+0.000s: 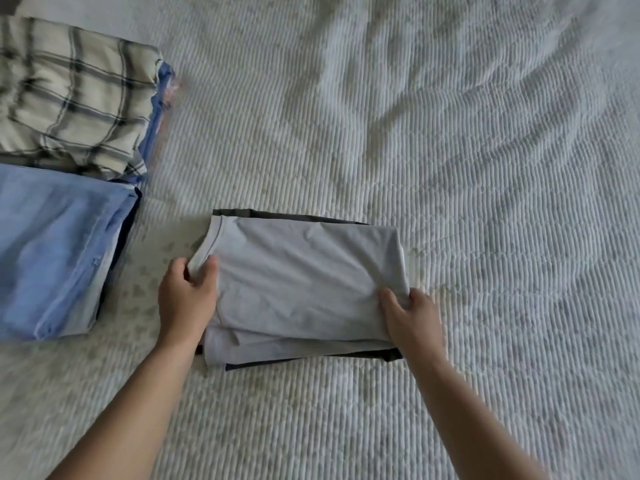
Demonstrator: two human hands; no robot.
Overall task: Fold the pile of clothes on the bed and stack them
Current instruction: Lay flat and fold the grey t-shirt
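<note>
Centrally, just ahead of you on the quilted bedspread (450, 133), lies a folded pale grey garment (304, 282). Its long axis runs left to right across your view, tilted slightly so that the right end sits a little lower in the frame than the left. A ribbed hem or neckband edge runs along its left end, and the folded layers show along the near edge. It rests on top of a dark folded garment (311, 216), of which only thin strips show along the far edge and the near right corner; what this dark piece is cannot be told.

Your left hand (187, 296) grips the left end of the grey garment, with the thumb on top of the fabric and the fingers curled round the ribbed edge. Your right hand (412, 313) pinches the near right corner, the thumb pressing on top and the fingers wrapped round the edge, so that the cloth wrinkles towards it. Both forearms reach in from the bottom of the view.

To your left, well apart from the grey garment, lies a folded light blue garment (59, 251) over a dark layer. Beyond it, touching its far edge, sits a folded cream plaid garment (72, 95) on top of another blue piece.
</note>
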